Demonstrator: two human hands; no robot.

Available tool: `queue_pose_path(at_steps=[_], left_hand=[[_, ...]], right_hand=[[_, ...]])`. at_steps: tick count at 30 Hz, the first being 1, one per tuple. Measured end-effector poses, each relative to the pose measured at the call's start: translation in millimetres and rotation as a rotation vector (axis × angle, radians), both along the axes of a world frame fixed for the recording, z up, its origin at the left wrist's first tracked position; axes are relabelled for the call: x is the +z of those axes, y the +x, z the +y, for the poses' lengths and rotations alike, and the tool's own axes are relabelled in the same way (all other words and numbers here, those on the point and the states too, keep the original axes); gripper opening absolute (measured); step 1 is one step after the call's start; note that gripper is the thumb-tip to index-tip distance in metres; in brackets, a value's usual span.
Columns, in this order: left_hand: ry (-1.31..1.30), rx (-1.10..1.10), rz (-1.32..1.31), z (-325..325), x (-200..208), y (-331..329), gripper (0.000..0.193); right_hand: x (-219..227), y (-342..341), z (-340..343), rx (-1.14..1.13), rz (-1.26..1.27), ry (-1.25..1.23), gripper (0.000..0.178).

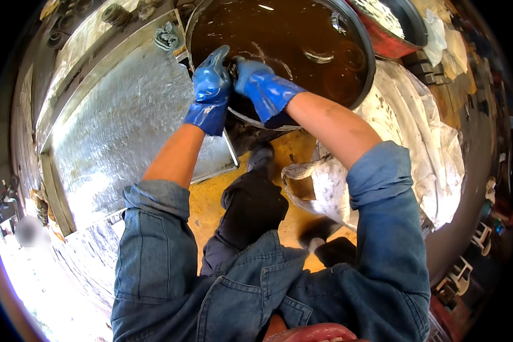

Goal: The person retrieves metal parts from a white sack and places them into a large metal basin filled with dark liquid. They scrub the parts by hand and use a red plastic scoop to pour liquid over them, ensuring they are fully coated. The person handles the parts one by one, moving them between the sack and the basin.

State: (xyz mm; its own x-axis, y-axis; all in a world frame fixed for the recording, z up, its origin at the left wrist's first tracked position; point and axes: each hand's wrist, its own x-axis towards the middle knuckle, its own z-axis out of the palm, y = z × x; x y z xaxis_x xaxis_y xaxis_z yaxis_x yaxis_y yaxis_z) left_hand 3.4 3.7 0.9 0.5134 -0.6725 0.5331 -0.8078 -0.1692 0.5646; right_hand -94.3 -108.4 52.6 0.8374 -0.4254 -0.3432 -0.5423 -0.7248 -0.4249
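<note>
Both my hands wear blue rubber gloves and are close together at the near left rim of a round black tub (370,68). Brown, murky liquid (268,34) fills the tub, with light glinting off its surface. My left hand (212,74) has its fingers stretched forward, beside the rim. Just right of it, my right hand (252,74) has curled fingers around a small dark piece (233,68). That piece lies between the two gloves, mostly hidden, and its kind does not show.
A shiny metal-sheet tray (108,108) spans the left, a crumpled grey-blue rag (166,36) at its far corner. Coiled metal parts (115,15) lie beyond it. At right are a stained white sack (410,119) and a red container (385,48). My feet stand on yellow floor (211,199).
</note>
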Motion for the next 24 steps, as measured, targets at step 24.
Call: queue_pose_path(at_steps=[24], left_hand=[[0.427,0.144,-0.070,-1.3,11.5,-2.9,0.033]], right_hand=[[-9.0,-172.2,-84.6,0.008,-0.311,-0.093,0.034]])
